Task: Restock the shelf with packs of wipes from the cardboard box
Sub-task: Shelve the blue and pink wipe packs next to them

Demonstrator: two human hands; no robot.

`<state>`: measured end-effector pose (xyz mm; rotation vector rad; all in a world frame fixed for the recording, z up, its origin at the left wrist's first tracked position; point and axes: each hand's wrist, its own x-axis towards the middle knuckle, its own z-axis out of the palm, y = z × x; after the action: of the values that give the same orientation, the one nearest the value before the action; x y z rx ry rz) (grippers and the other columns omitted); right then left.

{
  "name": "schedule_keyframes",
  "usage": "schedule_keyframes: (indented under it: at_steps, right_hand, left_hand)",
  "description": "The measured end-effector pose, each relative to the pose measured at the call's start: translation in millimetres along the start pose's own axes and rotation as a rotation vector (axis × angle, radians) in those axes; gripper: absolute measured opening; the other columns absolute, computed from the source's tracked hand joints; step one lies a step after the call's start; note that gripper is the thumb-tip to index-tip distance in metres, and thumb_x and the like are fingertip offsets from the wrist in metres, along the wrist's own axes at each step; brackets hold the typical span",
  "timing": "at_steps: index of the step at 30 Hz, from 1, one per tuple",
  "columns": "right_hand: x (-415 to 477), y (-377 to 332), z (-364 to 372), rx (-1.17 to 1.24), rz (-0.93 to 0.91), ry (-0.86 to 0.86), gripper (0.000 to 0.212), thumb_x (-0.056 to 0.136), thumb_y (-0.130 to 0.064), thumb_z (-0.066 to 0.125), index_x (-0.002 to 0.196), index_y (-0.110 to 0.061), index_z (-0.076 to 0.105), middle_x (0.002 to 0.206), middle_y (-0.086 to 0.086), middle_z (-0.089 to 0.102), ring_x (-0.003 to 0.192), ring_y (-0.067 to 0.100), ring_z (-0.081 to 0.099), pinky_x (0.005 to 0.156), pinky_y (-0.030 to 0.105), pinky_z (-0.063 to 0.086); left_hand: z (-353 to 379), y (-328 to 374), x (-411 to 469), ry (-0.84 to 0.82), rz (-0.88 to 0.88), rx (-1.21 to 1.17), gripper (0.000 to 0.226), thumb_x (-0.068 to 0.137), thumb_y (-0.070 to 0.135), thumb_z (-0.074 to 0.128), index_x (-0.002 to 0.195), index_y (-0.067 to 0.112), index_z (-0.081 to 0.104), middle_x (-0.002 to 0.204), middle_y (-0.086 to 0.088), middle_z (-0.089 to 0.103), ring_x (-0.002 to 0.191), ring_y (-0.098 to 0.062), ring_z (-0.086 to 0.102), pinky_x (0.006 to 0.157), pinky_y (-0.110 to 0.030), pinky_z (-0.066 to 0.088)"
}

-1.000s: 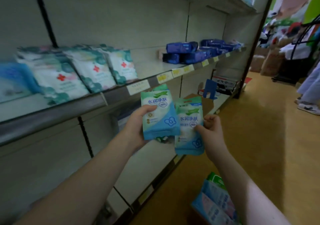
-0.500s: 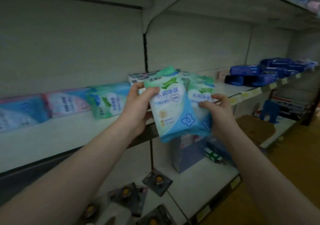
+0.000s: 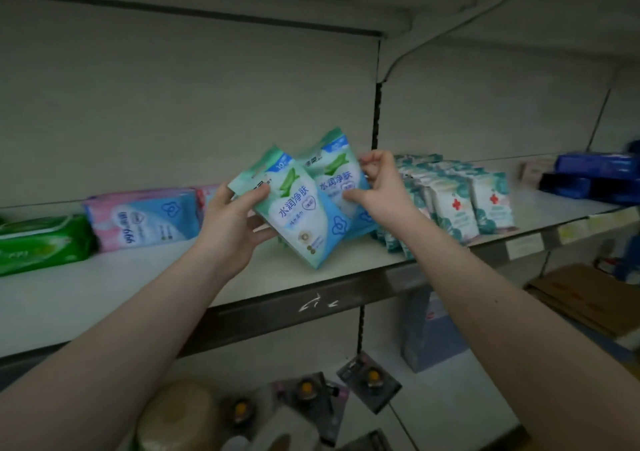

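My left hand point(image 3: 231, 223) grips a blue-green pack of wipes point(image 3: 298, 215) by its left edge, tilted, with its lower corner near the white shelf point(image 3: 166, 277). Just behind and to the right, my right hand point(image 3: 382, 190) pinches a second, matching pack of wipes point(image 3: 334, 173) by its right side. Both packs sit over the open gap in the middle of the shelf. The cardboard box they came from is out of sight.
Left on the shelf lie a green pack point(image 3: 41, 242) and a pink-blue pack point(image 3: 145, 218). Small teal packs with red crosses point(image 3: 460, 204) stand to the right, dark blue packs point(image 3: 595, 176) further right. Blister cards point(image 3: 369, 379) and a flat carton point(image 3: 588, 298) lie on the lower shelf.
Both hands have carried the two packs up from waist height and in over the shelf board. My view has swung left and closer to the shelf.
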<state>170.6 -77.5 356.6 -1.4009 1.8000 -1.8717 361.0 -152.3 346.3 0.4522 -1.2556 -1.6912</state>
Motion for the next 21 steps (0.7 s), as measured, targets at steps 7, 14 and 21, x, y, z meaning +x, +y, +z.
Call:
schedule_keyframes:
  at_steps: [7, 14, 21]
  right_hand:
    - [22.5, -1.0, 24.6, -0.509, -0.167, -0.367, 0.047, 0.078, 0.011, 0.058, 0.116, -0.017, 0.052, 0.118, 0.009, 0.061, 0.11, 0.024, 0.058, 0.094, 0.038, 0.049]
    - [34.5, 1.5, 32.5, -1.025, -0.319, -0.362, 0.05, 0.08, 0.007, 0.048, 0.115, -0.028, 0.059, 0.12, 0.003, 0.053, 0.114, 0.023, 0.046, 0.092, 0.036, 0.04]
    - [38.2, 11.3, 32.0, -1.044, -0.268, -0.331, 0.038, 0.079, 0.006, 0.048, 0.098, -0.023, 0.064, 0.109, -0.002, 0.066, 0.102, 0.021, 0.059, 0.079, 0.029, 0.047]
  left_hand:
    - [-18.2, -2.3, 4.5, 0.077, 0.091, 0.149, 0.02, 0.086, 0.001, 0.059, 0.089, 0.021, 0.06, 0.091, 0.0, 0.067, 0.068, -0.006, 0.068, 0.059, -0.02, 0.056]
    - [-18.2, -13.6, 5.0, 0.151, 0.077, 0.127, 0.037, 0.081, -0.013, 0.059, 0.065, 0.013, 0.038, 0.079, -0.01, 0.06, 0.075, -0.022, 0.064, 0.059, -0.029, 0.058]
    - [-19.5, -11.8, 2.1, 0.148, 0.104, 0.429, 0.04, 0.072, -0.01, 0.069, 0.068, 0.017, 0.039, 0.091, -0.016, 0.055, 0.088, -0.032, 0.061, 0.078, -0.047, 0.054]
